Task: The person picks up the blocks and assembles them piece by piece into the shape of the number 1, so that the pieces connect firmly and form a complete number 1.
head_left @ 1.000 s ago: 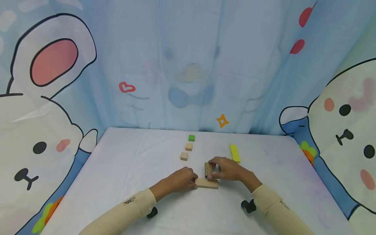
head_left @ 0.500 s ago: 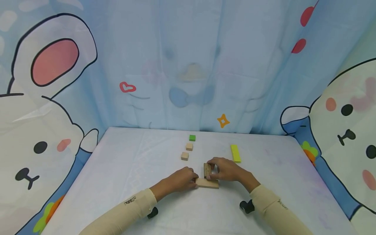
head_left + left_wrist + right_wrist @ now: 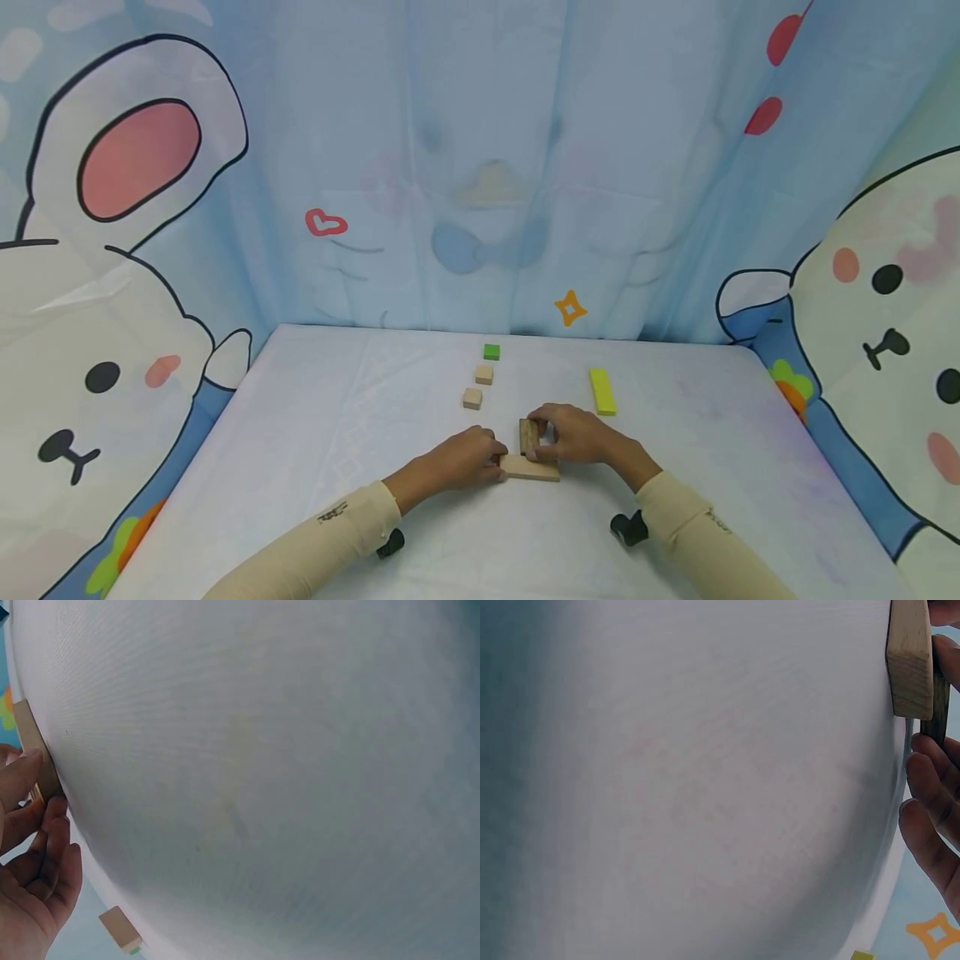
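Note:
A light wooden block (image 3: 531, 469) lies crosswise on the white table, its left end pinched between the thumb and fingers of my left hand (image 3: 467, 458). My right hand (image 3: 579, 433) grips a darker wooden block (image 3: 528, 437), which points away from me at the light block's far side. In the head view its near end meets the light block; whether it rests on top or only touches is hard to tell. The left wrist view shows fingers around the light block's end (image 3: 37, 754). Up close in the right wrist view, the dark block (image 3: 935, 705) sits just past the light one (image 3: 911, 667).
Beyond my left hand, two small light wooden blocks, one nearer (image 3: 472, 398) and one farther (image 3: 483, 375), line up with a green block (image 3: 491, 352). A yellow block (image 3: 603, 392) lies behind my right hand. A printed curtain (image 3: 480, 167) hangs past the table's far edge.
My right hand and the dark block have shifted very slightly towards me. The left hand keeps its hold on the light block, with little visible movement.

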Tool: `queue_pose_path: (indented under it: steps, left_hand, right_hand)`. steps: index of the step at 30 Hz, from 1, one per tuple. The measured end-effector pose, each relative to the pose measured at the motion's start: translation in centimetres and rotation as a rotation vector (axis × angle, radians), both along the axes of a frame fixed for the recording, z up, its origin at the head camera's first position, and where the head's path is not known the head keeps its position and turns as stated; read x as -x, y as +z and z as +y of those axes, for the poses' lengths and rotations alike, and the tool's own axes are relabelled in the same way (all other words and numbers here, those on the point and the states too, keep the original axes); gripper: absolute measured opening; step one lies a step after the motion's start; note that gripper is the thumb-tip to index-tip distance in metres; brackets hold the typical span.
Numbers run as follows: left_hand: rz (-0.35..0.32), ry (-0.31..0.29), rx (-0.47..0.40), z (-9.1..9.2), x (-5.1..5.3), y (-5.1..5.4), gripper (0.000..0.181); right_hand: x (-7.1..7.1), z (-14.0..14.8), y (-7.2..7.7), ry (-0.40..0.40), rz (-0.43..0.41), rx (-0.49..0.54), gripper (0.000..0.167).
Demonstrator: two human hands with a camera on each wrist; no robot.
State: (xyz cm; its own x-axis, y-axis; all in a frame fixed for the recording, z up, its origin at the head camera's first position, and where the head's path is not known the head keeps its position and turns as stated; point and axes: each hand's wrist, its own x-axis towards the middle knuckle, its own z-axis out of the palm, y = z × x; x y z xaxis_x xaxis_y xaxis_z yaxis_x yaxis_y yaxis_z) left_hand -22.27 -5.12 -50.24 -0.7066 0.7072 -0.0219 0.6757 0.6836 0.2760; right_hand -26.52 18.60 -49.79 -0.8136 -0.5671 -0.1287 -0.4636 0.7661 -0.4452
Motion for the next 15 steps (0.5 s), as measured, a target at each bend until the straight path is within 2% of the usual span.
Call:
queue_pose_path:
  steps: [8,15]
  left_hand:
    - [0.009,0.014,-0.001,0.09,-0.01,-0.03,0.03]
    - [0.008,0.016,-0.001,0.12,0.03,-0.22,0.03]
  right_hand:
    - [0.19,-0.06,-0.14,-0.015,-0.02,-0.001,0.068]
    - [0.34,0.1,-0.31,0.018,-0.03,0.006,0.069]
